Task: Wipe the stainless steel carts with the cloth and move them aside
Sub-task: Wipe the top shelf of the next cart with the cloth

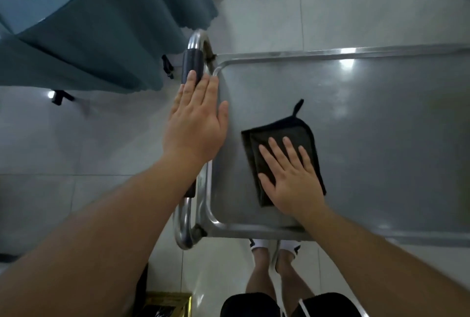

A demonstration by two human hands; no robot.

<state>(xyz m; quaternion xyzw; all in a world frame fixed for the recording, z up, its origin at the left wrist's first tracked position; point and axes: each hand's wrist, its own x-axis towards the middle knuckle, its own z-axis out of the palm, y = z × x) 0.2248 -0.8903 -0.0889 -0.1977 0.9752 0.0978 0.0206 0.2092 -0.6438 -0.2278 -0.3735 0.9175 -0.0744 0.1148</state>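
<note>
A stainless steel cart [368, 118] fills the right half of the view, its flat top tray seen from above. At its left end runs a curved steel handle [194, 62] with a dark grip sleeve. My left hand [197, 120] lies flat with straight fingers over the handle and the tray's left rim. A folded dark cloth [279, 136] with a small hanging loop lies on the tray near its front left corner. My right hand [290, 176] presses flat on the cloth, fingers spread.
A table draped in blue-grey cloth [84, 26] stands close to the cart's left end at the upper left. Pale tiled floor [63, 151] surrounds the cart. My legs and feet [274, 260] stand at the cart's front edge. A gold-framed object [165, 304] sits at the bottom.
</note>
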